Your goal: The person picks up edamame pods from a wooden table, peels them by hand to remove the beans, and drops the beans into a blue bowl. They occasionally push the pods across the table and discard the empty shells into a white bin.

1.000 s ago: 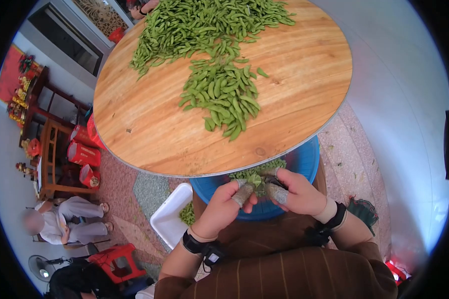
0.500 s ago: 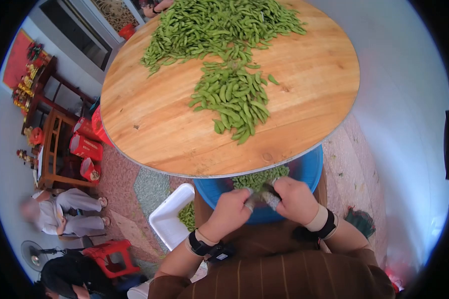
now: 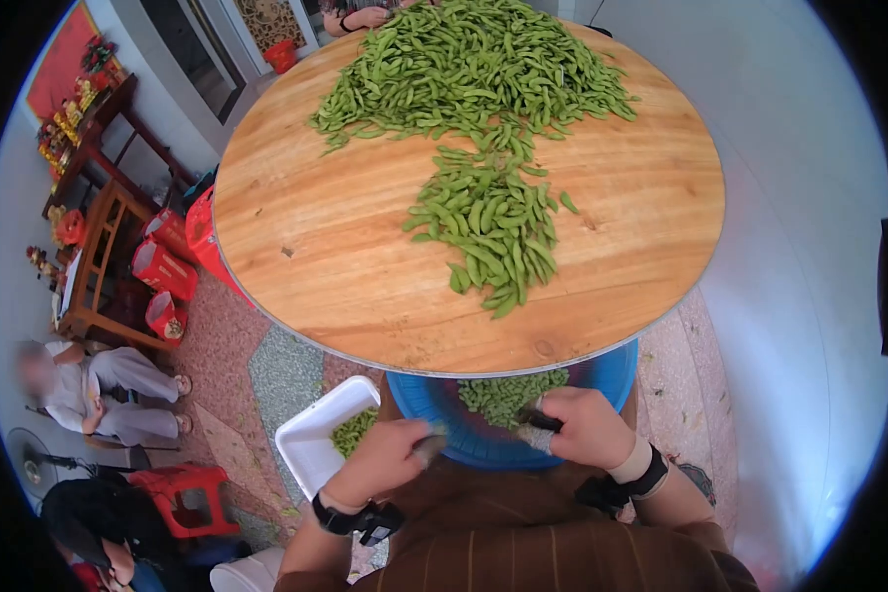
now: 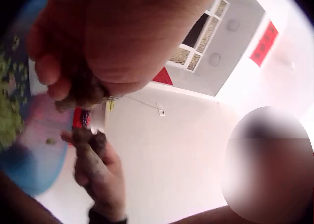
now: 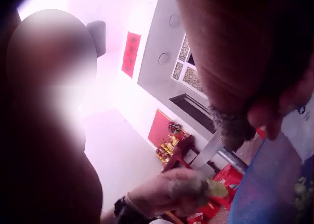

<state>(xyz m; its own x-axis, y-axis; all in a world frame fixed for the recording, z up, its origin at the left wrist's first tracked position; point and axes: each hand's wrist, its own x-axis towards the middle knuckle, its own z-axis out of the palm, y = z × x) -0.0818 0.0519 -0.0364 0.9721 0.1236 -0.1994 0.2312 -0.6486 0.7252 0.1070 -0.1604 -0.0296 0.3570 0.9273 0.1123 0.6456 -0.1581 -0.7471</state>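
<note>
My left hand [image 3: 380, 459] is over the near left rim of the blue basin [image 3: 414, 414], pinching a blurred yellow-green pod [image 5: 217, 188] at its fingertips in the right wrist view. Grey-brown wraps cover some fingers of both hands. My right hand [image 3: 592, 426] hovers over the basin's near right side, fingers curled, with a dark covering or piece near its thumb; no pod shows in it. The two hands are apart. Shelled green beans [image 3: 503, 397] lie in the basin. Green pods [image 3: 493, 232] are heaped on the round wooden table [image 3: 326, 286] beyond.
A white tub [image 3: 301, 439] with green pieces stands left of the basin. Farther left are a red stool [image 3: 183, 483], red buckets [image 3: 163, 268], a seated person [image 3: 118, 395] and another in black [image 3: 89, 518]. Another person's hand [image 3: 367, 17] rests at the table's far edge.
My hands, together a second ago around a green pod, have separated; the left hand has moved left and down. The head view has shifted, so the table stands farther right and lower.
</note>
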